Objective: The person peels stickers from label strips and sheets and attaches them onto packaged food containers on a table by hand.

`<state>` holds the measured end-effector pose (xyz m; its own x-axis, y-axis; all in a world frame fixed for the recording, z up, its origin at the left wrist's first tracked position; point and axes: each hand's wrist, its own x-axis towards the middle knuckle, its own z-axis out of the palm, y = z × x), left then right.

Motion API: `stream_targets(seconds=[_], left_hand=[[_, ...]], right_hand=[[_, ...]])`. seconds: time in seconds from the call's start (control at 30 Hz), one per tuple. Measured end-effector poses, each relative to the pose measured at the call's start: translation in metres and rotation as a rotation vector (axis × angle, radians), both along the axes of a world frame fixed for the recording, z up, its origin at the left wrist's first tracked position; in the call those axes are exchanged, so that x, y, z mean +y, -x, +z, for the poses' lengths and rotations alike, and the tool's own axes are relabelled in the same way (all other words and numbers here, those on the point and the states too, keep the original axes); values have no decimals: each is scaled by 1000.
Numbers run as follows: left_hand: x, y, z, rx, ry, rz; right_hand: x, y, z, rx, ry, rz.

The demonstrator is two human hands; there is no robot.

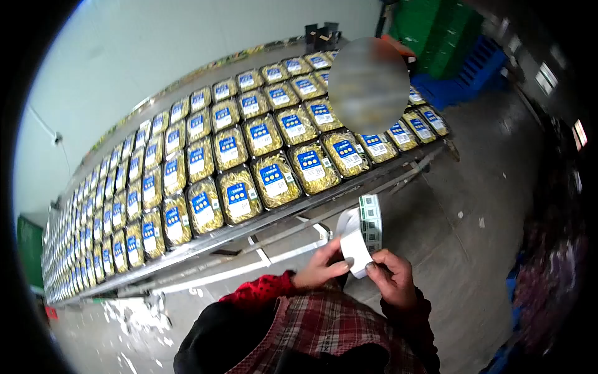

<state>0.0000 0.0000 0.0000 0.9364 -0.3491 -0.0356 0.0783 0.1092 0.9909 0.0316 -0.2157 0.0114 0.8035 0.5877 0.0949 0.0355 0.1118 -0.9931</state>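
Hands both closed on a label strip: left hand (pixel 321 265) gripping its side between thumb and fingers, right hand (pixel 393 277) pinching its near end. Counter (pixel 187 83) runs from 9 o'clock round to 1, tilted across the view, covered in close rows of packs (pixel 273 181), each with a blue-and-white label. Blue crate (pixel 473 71) at 1 o'clock. Scrap paper (pixel 140 311) on the floor (pixel 436 218) toward 8 o'clock. Strip (pixel 356 249) just below centre, white side showing, its far part bending up toward 12 with green-edged code stickers (pixel 370 224).

Risks, as judged: far part hangs unsupported, so a loosened pinch could drop it to the floor; a tight bend could crease it or lift a sticker. Front-row packs sit near the edge; a sleeve brushing them could shift one.
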Motion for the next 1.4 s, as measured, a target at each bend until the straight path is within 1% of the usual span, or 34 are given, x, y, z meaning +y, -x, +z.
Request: stream_targets(seconds=[0.03,0.07,0.1,0.13,0.17,0.23,0.27,0.3,0.33,0.4,0.43,0.5,0.53,0.57,0.6,0.63,0.67,0.7,0.73,0.77,0.83,0.87,0.93,0.97,1.03,1.07,1.1,1.13,1.17,1.23,1.27,1.3,1.33,1.4], left_hand=[[-16,-1,-1,-37,46,47],[-31,-8,1,-100,20,192],[-68,-71,-34,-75,303,305],[-107,-134,-57,-82,586,403],[-102,-157,-23,-109,926,442],[-91,-177,-9,-223,950,699],[-77,-186,13,-268,885,842],[-63,-186,21,-281,726,976],[-48,-181,29,-364,769,1060],[-27,-166,55,-440,634,1337],[-23,-159,68,-466,579,1457],[-12,-132,79,-594,453,1573],[-15,-124,86,-599,294,1639],[-23,-118,94,-599,133,1698],[-36,-118,102,-471,-184,1761],[-46,-120,92,-267,-570,1630],[-56,-122,82,-97,-1030,1447],[-66,-125,72,-29,-1401,1237],[-81,-137,65,18,-1499,1132],[-95,-143,47,209,-1799,853],[-118,-144,28,261,-1673,931],[-124,-139,22,328,-1685,910],[-133,-124,20,427,-1692,892],[-135,-115,19,482,-1692,944],[-139,-97,15,550,-1680,1002],[-140,-84,11,593,-1599,1058],[-136,-80,14,624,-1509,1121],[-130,-79,30,792,-1253,1099],[-113,-72,20,789,-1243,1096],[-80,-57,-5,295,-409,1418],[-58,-58,-9,292,-39,1460],[-38,-63,6,276,26,1553],[-18,-62,-2,271,86,1635],[12,-43,-10,270,244,1733]], right_hand=[[-14,-4,11,-74,17,11],[-27,-14,26,-157,23,16],[-76,-106,49,-103,343,20],[-83,-129,49,-130,382,101],[-88,-161,49,-185,405,188],[-93,-197,24,-139,332,358],[-86,-219,6,-44,349,432],[-75,-232,-2,-11,486,479],[-66,-242,-26,-7,448,539],[-43,-260,-72,6,420,711],[-31,-265,-94,-25,452,840],[0,-264,-132,-278,585,1028],[14,-265,-137,-524,749,1249],[21,-266,-138,-537,717,1289],[30,-266,-125,-570,509,1242],[37,-268,-105,-592,307,1192],[50,-275,-69,-188,317,1335],[60,-281,-47,7,115,1381],[66,-289,-37,169,125,1433],[71,-291,-35,86,116,1395],[82,-296,-31,-80,108,1309],[86,-296,-54,22,101,1334],[93,-290,-58,502,177,1197],[100,-291,-58,701,288,1160],[114,-291,-52,844,291,1105],[122,-286,-57,772,235,1172],[130,-284,-57,686,294,1236],[139,-280,-55,542,261,1300],[148,-273,-53,397,227,1353],[162,-246,-56,118,118,1436],[169,-232,-59,-11,65,1445],[177,-213,-63,-132,4,1449],[187,-199,-82,-402,15,1478],[197,-165,-96,-405,186,1514]])
